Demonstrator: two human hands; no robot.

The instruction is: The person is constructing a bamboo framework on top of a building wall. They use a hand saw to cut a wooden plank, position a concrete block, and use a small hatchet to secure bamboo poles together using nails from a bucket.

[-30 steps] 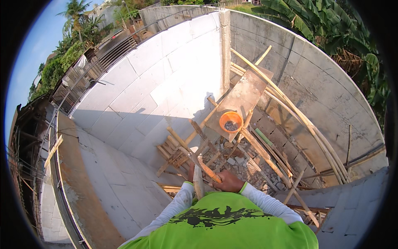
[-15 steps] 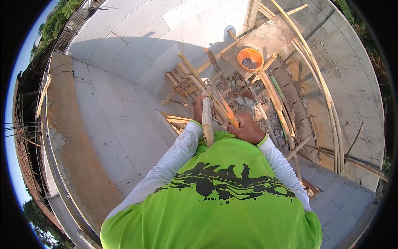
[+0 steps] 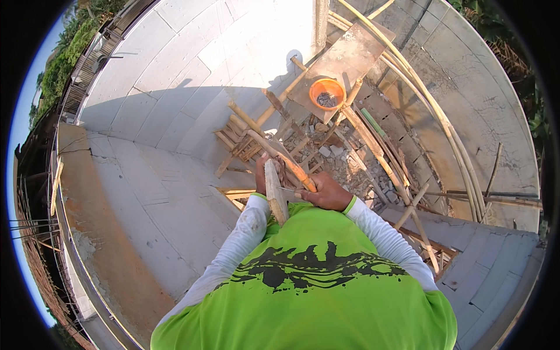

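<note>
My left hand (image 3: 261,170) is closed round a short, rough wooden board (image 3: 275,192), held on edge before my chest, its lower end against my green shirt. To the board's right, my right hand (image 3: 328,193) is closed, its thumb toward the board. A thin metal rod (image 3: 286,189) sticks out from its fingers and reaches the board's side; the rest of it is hidden in the hand. The orange-brown end of a wooden pole (image 3: 302,177) lies against the top of the right hand. From this angle, whether the fingers also grip the pole is unclear.
Beyond my hands, an orange bucket (image 3: 327,94) with grey bits inside sits on a plywood sheet (image 3: 356,52). Bamboo poles (image 3: 434,105) and timbers cross above rubble (image 3: 332,151). A pale block wall (image 3: 157,181) stands at left, another block wall (image 3: 490,262) at lower right.
The whole view has shifted, the scene sliding left and slightly down. The wooden pole looked blurred and steeper before; now it is sharp and slants further left. Both hands keep their holds.
</note>
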